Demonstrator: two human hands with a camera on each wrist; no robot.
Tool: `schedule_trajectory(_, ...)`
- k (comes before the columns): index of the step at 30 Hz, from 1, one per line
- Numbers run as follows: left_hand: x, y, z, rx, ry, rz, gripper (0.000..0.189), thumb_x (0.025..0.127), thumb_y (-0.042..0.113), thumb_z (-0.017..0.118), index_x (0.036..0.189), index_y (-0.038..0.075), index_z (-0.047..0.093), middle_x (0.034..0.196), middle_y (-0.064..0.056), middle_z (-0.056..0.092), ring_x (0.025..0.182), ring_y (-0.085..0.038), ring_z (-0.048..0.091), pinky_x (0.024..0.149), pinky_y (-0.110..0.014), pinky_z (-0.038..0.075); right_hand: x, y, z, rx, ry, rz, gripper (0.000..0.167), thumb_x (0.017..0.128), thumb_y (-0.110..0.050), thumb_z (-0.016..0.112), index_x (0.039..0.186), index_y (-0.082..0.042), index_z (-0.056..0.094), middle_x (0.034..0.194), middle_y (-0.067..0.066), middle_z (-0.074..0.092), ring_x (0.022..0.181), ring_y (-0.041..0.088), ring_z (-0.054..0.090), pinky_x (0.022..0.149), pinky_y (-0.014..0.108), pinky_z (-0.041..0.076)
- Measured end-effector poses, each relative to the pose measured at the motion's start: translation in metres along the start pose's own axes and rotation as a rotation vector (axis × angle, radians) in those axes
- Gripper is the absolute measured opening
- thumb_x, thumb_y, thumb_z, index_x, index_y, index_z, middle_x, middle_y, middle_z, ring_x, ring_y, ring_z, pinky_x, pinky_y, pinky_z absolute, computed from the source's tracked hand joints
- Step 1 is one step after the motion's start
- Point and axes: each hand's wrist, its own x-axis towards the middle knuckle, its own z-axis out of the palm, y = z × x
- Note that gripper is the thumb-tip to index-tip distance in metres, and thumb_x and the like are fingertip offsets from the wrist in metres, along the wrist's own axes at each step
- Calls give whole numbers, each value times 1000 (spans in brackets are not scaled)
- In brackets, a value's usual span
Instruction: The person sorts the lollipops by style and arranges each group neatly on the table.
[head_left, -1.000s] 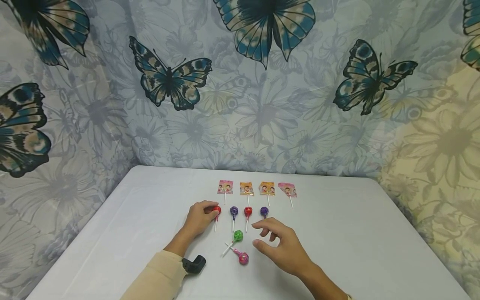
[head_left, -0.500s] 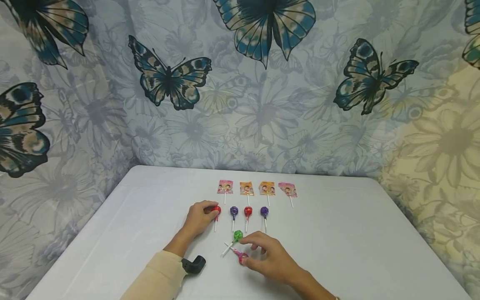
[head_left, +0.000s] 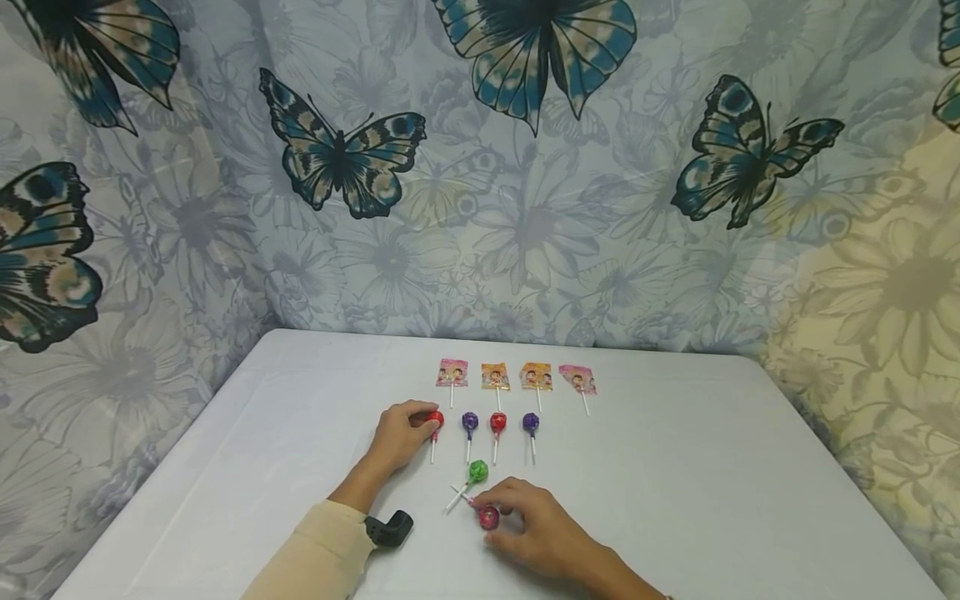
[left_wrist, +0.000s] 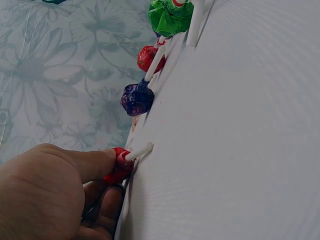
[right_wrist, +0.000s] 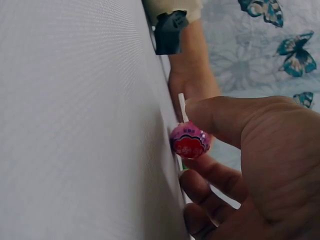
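My left hand [head_left: 399, 435] pinches the head of a red lollipop [left_wrist: 119, 165] at the left end of a row; its white stick points back over the table. My right hand [head_left: 536, 527] is low over the near middle, thumb and fingers curled round the head of a pink lollipop [right_wrist: 190, 141]. That lollipop lies on the table, its stick [right_wrist: 182, 106] beside one digit in the right wrist view. A green lollipop [head_left: 477, 472] lies just beyond, its stick crossing the pink one's. How firmly the right fingers press is hard to see.
Right of the left hand lie a purple lollipop [head_left: 469, 421], a second red lollipop [head_left: 498, 422] and another purple lollipop [head_left: 531, 422]. Behind them is a row of pink and orange wrapped lollipops [head_left: 536, 376]. Butterfly-patterned cloth [head_left: 480, 250] stands behind the white table [head_left: 675, 467].
My right hand has moved left and toward the body, from beside the right purple lollipop to the pink lollipop, and its fingers have come round it. The left hand keeps still on the red lollipop.
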Motion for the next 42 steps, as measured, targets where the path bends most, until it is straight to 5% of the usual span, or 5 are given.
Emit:
schedule_trajectory(17, 1, -4, -1, 0, 3, -15, 24, 84, 5, 74, 107, 3, 73, 93, -5, 68, 80, -15, 61, 73, -33, 51, 0, 0, 1, 67, 84, -58, 21, 84, -8, 74, 102, -18, 74, 91, -13, 65, 83, 7, 59, 75, 28, 50)
schedule_trajectory(22, 2, -2, -1, -8, 6, 5, 23, 84, 4, 74, 107, 3, 73, 94, -6, 69, 81, -16, 62, 73, -34, 51, -1, 2, -1, 106, 136, -107, 25, 81, 2, 70, 98, -16, 75, 87, -8, 65, 74, 11, 57, 64, 26, 50)
schedule_trajectory(26, 1, -1, -1, -5, 0, 4, 23, 84, 5, 74, 107, 3, 73, 94, -6, 69, 81, -16, 62, 74, -35, 51, -1, 3, -3, 170, 144, -113, 29, 80, 8, 66, 98, -13, 76, 91, -5, 67, 77, 12, 59, 67, 27, 51)
schedule_trajectory(42, 1, -1, 0, -3, -8, -7, 24, 84, 4, 74, 108, 3, 72, 96, -6, 69, 82, -16, 61, 74, -34, 51, -1, 0, -5, 393, 167, -42, 13, 95, -5, 59, 106, -1, 65, 98, 14, 66, 81, 19, 61, 68, 27, 52)
